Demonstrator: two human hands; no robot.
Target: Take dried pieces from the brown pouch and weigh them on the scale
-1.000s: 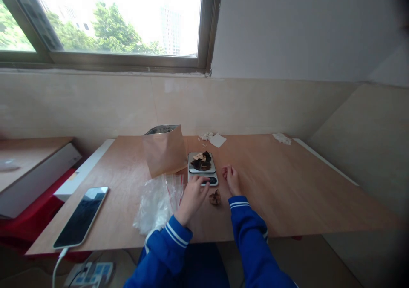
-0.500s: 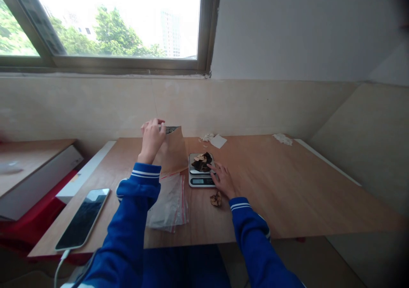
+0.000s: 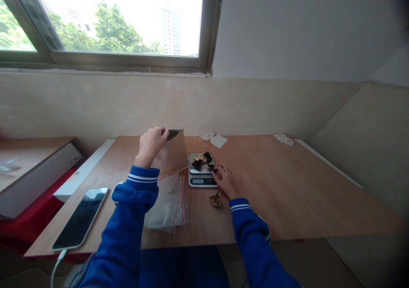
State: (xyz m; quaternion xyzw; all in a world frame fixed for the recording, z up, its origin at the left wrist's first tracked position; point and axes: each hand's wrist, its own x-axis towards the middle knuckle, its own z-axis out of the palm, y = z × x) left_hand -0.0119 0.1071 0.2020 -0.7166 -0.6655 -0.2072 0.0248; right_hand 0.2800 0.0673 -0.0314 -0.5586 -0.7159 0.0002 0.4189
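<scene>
My left hand (image 3: 151,145) is closed on the upper left rim of a brown paper bag (image 3: 174,154), which stands upright with its mouth parted and a dark lining showing. To the right of the bag, a small digital kitchen scale (image 3: 194,171) carries curled dried pieces (image 3: 198,162), some dark and some pale. At the plate's right edge my right hand (image 3: 224,180) pinches a dark dried piece (image 3: 211,168) between its fingertips. A loose brown dried piece (image 3: 216,200) lies on the table just in front of that hand. The scale's display is lit, but its digits are too small to read.
Clear zip bags with red seals (image 3: 168,203) lie in front of the paper bag. A phone (image 3: 81,220) with a white cable lies at the left. White scraps (image 3: 208,136) and a white paper square (image 3: 219,141) are at the back; more white scraps (image 3: 283,139) lie far right.
My left hand has lowered slightly and now grips the bag's rim more closely. At the scale, my right fingers have drawn a dark piece apart from the pile toward the plate's right edge.
</scene>
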